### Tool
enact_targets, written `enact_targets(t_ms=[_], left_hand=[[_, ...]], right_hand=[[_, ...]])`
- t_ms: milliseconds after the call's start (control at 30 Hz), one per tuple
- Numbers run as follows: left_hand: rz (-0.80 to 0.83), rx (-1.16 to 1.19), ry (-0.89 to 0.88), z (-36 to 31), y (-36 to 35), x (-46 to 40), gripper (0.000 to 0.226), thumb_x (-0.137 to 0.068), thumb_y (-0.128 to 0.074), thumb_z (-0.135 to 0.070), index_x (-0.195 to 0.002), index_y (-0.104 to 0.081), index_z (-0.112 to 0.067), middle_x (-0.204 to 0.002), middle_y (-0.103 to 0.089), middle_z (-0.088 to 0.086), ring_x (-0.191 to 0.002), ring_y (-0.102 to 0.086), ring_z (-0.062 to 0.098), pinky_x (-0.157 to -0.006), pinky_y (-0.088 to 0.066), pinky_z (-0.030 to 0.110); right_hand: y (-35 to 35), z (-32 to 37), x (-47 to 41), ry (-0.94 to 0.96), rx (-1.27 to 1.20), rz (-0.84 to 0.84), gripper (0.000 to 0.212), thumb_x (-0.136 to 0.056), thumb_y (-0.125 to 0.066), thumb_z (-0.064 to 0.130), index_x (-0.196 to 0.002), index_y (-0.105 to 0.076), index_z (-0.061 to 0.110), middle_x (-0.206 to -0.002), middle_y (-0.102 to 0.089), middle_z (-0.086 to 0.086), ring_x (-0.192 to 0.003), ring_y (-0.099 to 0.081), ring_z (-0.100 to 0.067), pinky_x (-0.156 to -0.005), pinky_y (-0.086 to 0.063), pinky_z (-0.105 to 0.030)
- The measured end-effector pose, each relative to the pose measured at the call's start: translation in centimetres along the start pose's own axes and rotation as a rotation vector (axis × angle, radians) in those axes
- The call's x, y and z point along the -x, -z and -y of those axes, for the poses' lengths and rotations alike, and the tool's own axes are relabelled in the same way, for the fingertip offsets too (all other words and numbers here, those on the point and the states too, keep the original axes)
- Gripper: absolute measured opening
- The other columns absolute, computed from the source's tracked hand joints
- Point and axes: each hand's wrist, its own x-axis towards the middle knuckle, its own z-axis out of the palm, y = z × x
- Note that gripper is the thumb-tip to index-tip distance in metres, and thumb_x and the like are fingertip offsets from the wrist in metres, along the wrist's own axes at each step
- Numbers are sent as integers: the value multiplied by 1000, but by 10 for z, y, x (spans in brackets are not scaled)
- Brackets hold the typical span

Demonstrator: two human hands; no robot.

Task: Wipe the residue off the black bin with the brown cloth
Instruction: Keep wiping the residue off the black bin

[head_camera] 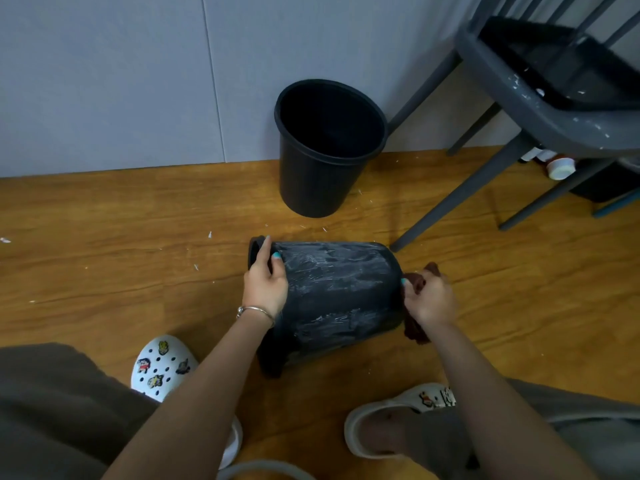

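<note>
Black bin (339,289) lies sideways; my left hand (265,285) grips its rim, my right hand (431,299) clutches the half-hidden brown cloth (417,280).

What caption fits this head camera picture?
Left hand steadies the smeared black bin lying sideways; right hand holds the brown cloth.

Head-worn view, steeply downward, close.

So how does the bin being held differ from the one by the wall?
The held bin lies on its side on the floor; the bin by the wall stands upright. The held bin is smeared with whitish residue; the other looks clean. The left hand grips the held bin's rim end and the right hand holds the brown cloth at its base; nothing touches the other. Both are black, round and tapered.
</note>
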Motion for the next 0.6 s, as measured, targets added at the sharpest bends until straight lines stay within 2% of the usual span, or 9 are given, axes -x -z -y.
enact_targets(t_ms=[67,200,267,400,433,567,600], left_hand=[[-14,1,1,0,-2,-2,47,-102,-36,-23,-148,-29,-27,-78,-59,-7,-50,-41,9,-51,-41,22],[-14,16,7,2,0,-6,47,-102,-36,-23,-148,-30,-27,-75,-56,-6,-47,-37,7,-42,-36,14],[4,29,1,2,1,-5,46,-102,-36,-22,-148,-30,-28,-75,-56,-5,-48,-36,7,-41,-35,12],[3,36,-3,3,-1,-2,47,-102,-36,-22,-148,-29,-29,-71,-55,2,-47,-35,7,-40,-33,15],[-1,29,-7,3,-1,-2,47,-102,-36,-22,-148,-29,-29,-70,-55,2,-46,-34,7,-39,-33,14],[4,21,-12,4,3,-2,47,-102,-36,-21,-148,-29,-29,-64,-50,-1,-42,-32,4,-38,-31,13],[14,20,-20,4,3,0,47,-102,-36,-21,-148,-29,-29,-61,-47,-2,-41,-31,4,-38,-31,13]], right_hand=[[-2,11,6,-47,-28,-17,32,-94,-56,37,-110,-63,11,-120,-53,-15,-95,-59,-31,-74,-49,-33],[-11,34,37,256,-28,24,31,-92,-58,38,-114,-64,16,-124,-47,-10,-93,-59,-30,-77,-51,-34],[-6,24,30,315,-7,42,30,-91,-61,38,-112,-66,18,-122,-49,-8,-93,-60,-28,-75,-51,-33],[3,25,14,20,-21,-19,30,-93,-59,35,-114,-64,14,-128,-50,-12,-101,-59,-29,-78,-46,-30],[1,35,21,2,-29,-12,31,-93,-57,35,-115,-63,15,-131,-47,-12,-101,-59,-30,-79,-47,-30],[-10,49,52,342,-8,15,29,-92,-59,38,-112,-64,18,-124,-47,-8,-90,-62,-27,-74,-49,-29],[-8,40,47,366,-11,28,29,-91,-60,38,-111,-66,18,-121,-50,-8,-89,-62,-27,-71,-48,-28]])
